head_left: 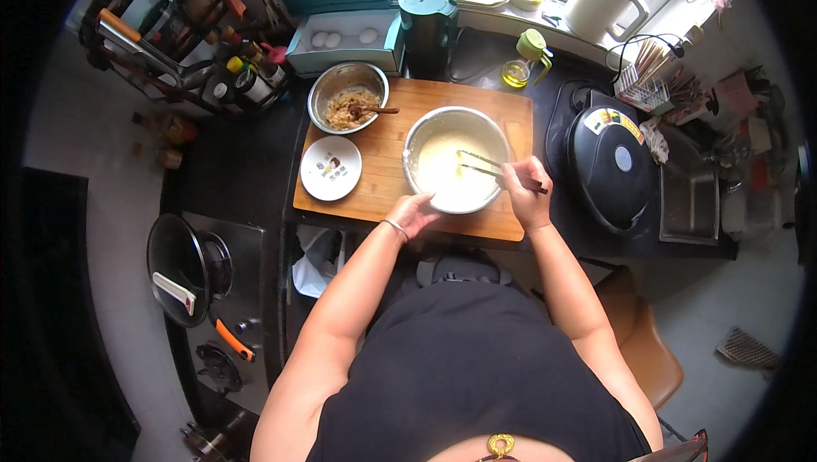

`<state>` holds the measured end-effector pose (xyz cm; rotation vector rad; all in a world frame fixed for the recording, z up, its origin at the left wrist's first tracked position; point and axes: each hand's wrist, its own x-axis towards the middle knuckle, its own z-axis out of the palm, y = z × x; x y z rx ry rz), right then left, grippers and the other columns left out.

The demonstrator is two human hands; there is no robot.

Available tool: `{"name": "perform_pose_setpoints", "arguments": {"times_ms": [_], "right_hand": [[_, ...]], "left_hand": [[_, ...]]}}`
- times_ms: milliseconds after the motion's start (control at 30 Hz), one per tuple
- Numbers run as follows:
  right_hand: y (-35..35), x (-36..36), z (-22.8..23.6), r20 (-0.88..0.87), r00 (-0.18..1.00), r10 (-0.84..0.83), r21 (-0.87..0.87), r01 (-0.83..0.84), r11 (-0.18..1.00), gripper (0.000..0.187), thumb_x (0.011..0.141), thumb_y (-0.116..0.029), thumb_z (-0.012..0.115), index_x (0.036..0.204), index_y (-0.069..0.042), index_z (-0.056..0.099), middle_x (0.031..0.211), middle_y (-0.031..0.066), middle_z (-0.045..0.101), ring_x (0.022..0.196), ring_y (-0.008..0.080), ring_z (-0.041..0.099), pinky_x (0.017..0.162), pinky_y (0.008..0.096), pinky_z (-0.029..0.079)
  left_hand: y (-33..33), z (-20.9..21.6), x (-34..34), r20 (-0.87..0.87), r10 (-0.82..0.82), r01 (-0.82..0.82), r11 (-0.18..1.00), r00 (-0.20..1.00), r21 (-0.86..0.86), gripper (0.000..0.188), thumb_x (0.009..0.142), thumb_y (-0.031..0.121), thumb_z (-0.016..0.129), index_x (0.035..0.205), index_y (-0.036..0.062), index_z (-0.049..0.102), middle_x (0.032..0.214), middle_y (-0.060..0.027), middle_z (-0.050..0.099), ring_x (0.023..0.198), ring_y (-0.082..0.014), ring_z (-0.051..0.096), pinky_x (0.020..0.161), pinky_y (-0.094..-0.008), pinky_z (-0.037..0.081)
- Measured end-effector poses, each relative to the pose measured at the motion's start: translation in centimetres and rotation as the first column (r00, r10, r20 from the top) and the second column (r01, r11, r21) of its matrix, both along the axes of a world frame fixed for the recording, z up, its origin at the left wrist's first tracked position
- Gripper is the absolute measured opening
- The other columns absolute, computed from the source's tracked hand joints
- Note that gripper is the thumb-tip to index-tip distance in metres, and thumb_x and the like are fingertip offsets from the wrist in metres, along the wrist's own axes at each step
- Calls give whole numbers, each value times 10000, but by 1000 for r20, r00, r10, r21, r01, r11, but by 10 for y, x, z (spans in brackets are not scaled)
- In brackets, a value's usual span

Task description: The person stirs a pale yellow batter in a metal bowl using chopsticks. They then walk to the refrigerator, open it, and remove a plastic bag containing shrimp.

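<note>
A white-rimmed metal bowl (498,139) stands on a wooden cutting board (391,177), with pale yellow batter (442,156) inside. My right hand (528,194) is closed around a pair of dark chopsticks (481,168), whose tips dip into the batter. At the bowl's near left side, my left hand (414,213) grips its wall, thumb by the rim. Left of this bowl sits a smaller metal bowl (319,92) of brownish chopped filling, with a brown-handled spoon (379,110) in it. A white plate (331,168) with a printed picture lies in front of that.
A round black electric griddle (617,168) stands right of the board, beside the sink (689,207). Behind are an oil jug (532,49), a dark pitcher (427,32) and an egg box (345,49). A pan (177,249) rests on the stove at left.
</note>
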<state>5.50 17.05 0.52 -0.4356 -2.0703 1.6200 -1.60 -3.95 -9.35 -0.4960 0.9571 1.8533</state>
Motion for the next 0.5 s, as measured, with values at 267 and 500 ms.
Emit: {"name": "perform_pose_setpoints", "arguments": {"times_ms": [267,500], "right_hand": [[-16,-31,-2,122,979,163,-251,-128,960,142,835,-92,560,727,-18,504,579,33,551,537,92,543,504,222,433],[9,-16,31,63,996,65,-61,-61,996,137,851,-85,529,784,23,580,619,36,580,568,76,549,517,213,442]], "left_hand": [[24,20,-8,-207,-56,73,994,977,76,524,679,-47,480,1193,-14,384,1087,-128,520,963,-240,558,770,-383,519],[22,46,15,-273,-106,130,989,956,71,594,660,-32,483,1234,-21,332,1151,-153,486,1011,-266,537,806,-415,505]]}}
